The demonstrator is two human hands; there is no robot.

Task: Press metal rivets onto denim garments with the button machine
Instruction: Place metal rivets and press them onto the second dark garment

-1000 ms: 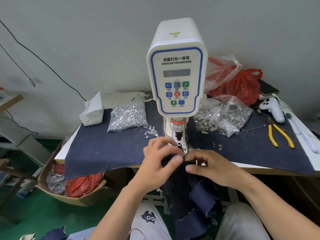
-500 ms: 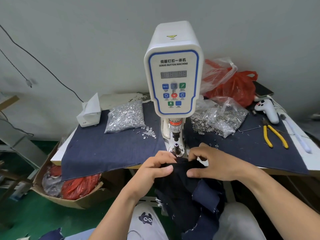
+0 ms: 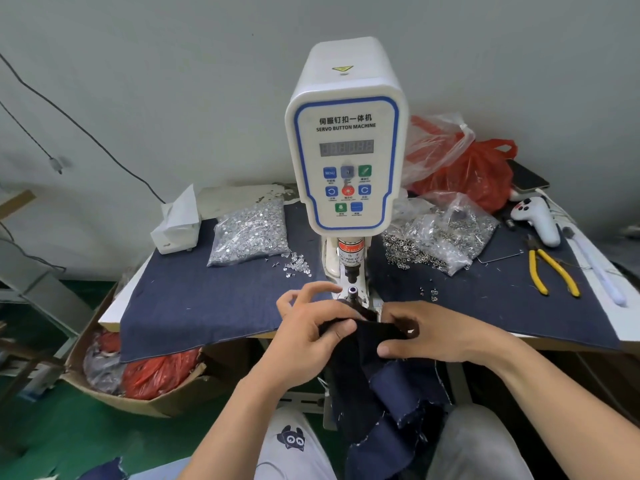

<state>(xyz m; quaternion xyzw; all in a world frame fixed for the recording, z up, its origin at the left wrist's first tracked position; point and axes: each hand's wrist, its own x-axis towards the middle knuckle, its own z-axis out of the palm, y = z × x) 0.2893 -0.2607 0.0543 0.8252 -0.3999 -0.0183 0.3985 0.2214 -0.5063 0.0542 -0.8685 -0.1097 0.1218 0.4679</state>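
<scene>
Right now, from the head camera, my left hand pinches the upper edge of the dark denim piece between thumb and curled fingers, with the index finger stretched toward the lower die of the servo button machine. My right hand grips the same fold from the other side, fingers curled round the cloth. The denim sits just in front of the die, hanging down over the table edge onto my lap; I judge it is not yet seated under the punch, so this rivet is unpressed. I cannot see any finished rivets on the fabric. Supplies remain: a bag of rivet pins to the left, a bag of ring caps to the right. Room is tight at the die, where my fingertips are close to the punch, but the denim-covered table offers open space to either side, with yellow pliers well apart.
</scene>
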